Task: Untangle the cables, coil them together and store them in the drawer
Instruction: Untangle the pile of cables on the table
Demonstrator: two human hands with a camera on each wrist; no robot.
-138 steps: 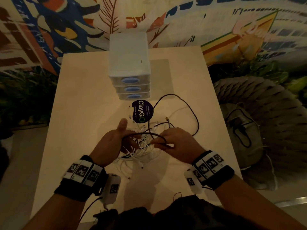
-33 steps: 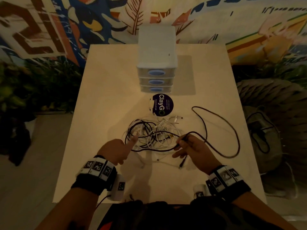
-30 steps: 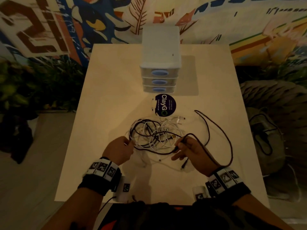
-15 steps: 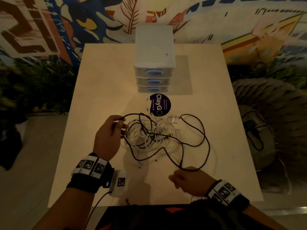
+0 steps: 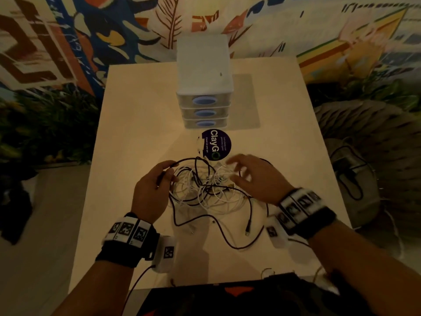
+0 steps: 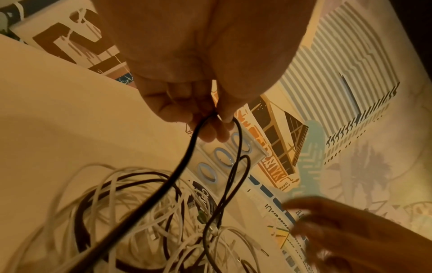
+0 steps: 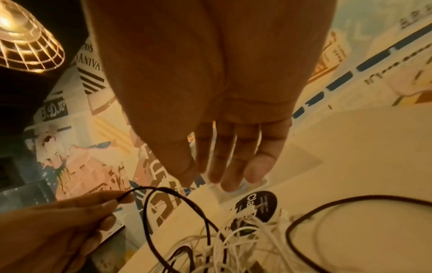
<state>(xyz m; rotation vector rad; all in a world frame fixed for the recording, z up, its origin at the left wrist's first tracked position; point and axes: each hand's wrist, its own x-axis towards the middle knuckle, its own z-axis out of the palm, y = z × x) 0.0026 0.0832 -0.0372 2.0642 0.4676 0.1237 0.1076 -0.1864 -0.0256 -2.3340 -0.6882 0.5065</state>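
Note:
A tangle of white cables and a black cable lies on the beige table. My left hand pinches a loop of the black cable at the pile's left edge, seen between thumb and fingers in the left wrist view. My right hand hovers over the pile's right side with fingers spread and empty; the right wrist view shows its straight fingers above the white cables. A white three-drawer unit with blue handles stands at the table's far middle, drawers closed.
A round dark sticker lies between the drawer unit and the cables. The black cable's plug end trails toward the near table edge. A woven seat with a bag stands right of the table. A painted wall rises behind.
My right hand let go of the black cable, which now lies slack, and moved from the near edge forward over the pile. My left hand keeps its pinch on the black loop.

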